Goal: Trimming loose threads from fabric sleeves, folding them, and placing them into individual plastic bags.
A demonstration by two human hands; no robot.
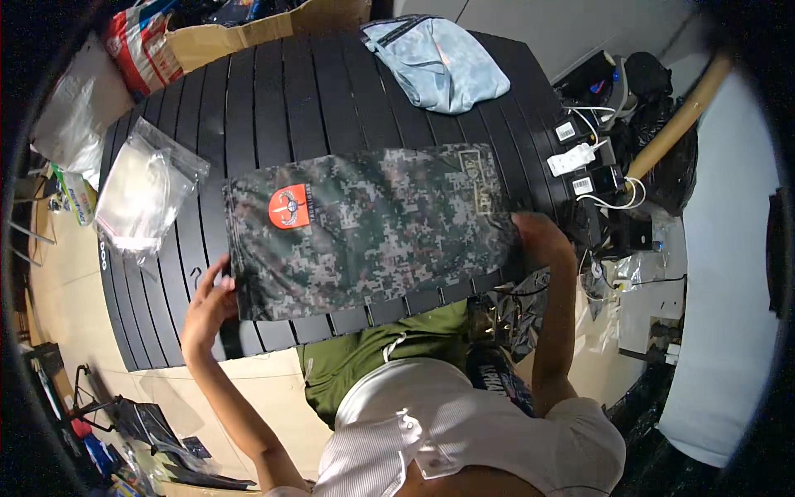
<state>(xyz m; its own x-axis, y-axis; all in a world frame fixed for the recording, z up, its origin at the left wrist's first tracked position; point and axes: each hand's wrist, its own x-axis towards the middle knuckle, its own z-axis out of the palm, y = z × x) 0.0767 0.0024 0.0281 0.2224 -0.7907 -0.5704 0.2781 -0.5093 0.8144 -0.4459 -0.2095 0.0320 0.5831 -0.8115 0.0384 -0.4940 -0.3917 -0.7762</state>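
Note:
A folded camouflage garment point(373, 228) with a red patch point(290, 207) lies flat on a black slatted table point(290, 108). My left hand point(207, 306) rests at the garment's lower left corner, fingers touching its edge. At the garment's right edge my right hand point(538, 236) presses on the fabric. Neither hand lifts the garment off the table.
Clear plastic bags point(145, 195) lie at the table's left. A light blue folded garment point(439, 62) sits at the far end. A cardboard box point(240, 33) stands behind the table. Chargers and cables point(588, 166) crowd the right side. More clutter lies on the floor at lower left.

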